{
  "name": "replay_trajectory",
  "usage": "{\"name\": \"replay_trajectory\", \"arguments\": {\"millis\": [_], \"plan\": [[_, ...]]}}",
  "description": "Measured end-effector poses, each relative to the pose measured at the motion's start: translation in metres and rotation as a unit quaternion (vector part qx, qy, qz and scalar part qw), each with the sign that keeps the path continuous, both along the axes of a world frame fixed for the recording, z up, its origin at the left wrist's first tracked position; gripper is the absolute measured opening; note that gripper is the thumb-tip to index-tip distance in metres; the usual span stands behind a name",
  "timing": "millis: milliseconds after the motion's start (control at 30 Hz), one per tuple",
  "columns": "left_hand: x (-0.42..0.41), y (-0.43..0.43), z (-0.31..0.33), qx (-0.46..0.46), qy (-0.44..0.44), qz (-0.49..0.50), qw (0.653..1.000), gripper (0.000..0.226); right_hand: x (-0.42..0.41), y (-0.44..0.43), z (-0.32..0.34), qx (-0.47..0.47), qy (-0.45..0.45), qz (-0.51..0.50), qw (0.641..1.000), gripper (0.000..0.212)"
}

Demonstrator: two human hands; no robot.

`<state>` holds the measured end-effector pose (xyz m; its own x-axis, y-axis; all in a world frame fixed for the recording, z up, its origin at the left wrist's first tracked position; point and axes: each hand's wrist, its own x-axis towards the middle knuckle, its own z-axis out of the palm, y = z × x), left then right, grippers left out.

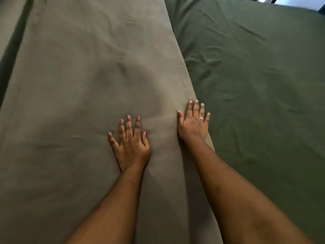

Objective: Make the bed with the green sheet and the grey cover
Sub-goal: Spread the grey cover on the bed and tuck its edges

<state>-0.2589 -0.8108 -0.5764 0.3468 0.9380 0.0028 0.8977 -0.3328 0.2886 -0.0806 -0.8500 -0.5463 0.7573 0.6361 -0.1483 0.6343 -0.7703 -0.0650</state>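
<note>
Grey cover point(79, 103) spread lengthwise down bed, long edge running away from viewer, green sheet point(255, 85) bare beside. Left hand point(131, 147) flat, fingers splayed; right hand point(192, 123) flat on cover's edge.

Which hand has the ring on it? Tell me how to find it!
Start at the big grey cover spread over the left side of the bed and follow its right edge, where it meets the green sheet. The right hand lies flat across that edge. Unlike the left hand, it wears a ring.
</note>
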Motion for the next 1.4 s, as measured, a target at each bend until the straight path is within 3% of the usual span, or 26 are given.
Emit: {"name": "replay_trajectory", "arguments": {"millis": [33, 100, 200, 300, 433, 567, 933, 1233, 1400], "plan": [[0.0, 0.0, -0.002, 0.007, 0.0, 0.002, 1.0, 0.06, -0.008, 0.013, 0.001, 0.025, -0.003, 0.025, 0.999, 0.063], [-0.001, -0.001, -0.005, 0.016, 0.002, 0.003, 1.0, 0.059, -0.03, 0.036, 0.003, 0.057, 0.039, 0.166, 0.984, 0.06], [-0.002, -0.002, -0.008, 0.019, 0.01, 0.0, 1.0, 0.057, -0.051, 0.047, -0.006, 0.034, 0.07, 0.297, 0.952, 0.055], [-0.001, -0.003, -0.006, 0.023, 0.012, 0.002, 1.0, 0.059, -0.028, 0.033, -0.016, 0.048, 0.039, 0.238, 0.969, 0.058], [-0.001, -0.003, -0.005, 0.023, 0.009, -0.003, 1.0, 0.059, 0.014, 0.006, -0.017, 0.022, 0.028, 0.074, 0.997, 0.064], [-0.005, -0.004, 0.002, 0.008, 0.015, -0.014, 1.0, 0.061, 0.001, -0.034, -0.012, 0.025, 0.022, -0.072, 0.997, 0.069], [-0.097, -0.119, 0.032, -0.072, 0.036, -0.152, 0.985, 0.064, -0.102, -0.195, 0.006, -0.012, 0.0, -0.161, 0.987, 0.067], [-0.186, -0.278, 0.043, -0.067, 0.031, -0.281, 0.957, 0.065, -0.203, -0.339, 0.014, -0.014, 0.006, -0.241, 0.97, 0.068], [-0.223, -0.323, 0.052, -0.065, 0.048, -0.304, 0.949, 0.066, -0.243, -0.396, 0.023, -0.028, 0.003, -0.264, 0.964, 0.07]]}}
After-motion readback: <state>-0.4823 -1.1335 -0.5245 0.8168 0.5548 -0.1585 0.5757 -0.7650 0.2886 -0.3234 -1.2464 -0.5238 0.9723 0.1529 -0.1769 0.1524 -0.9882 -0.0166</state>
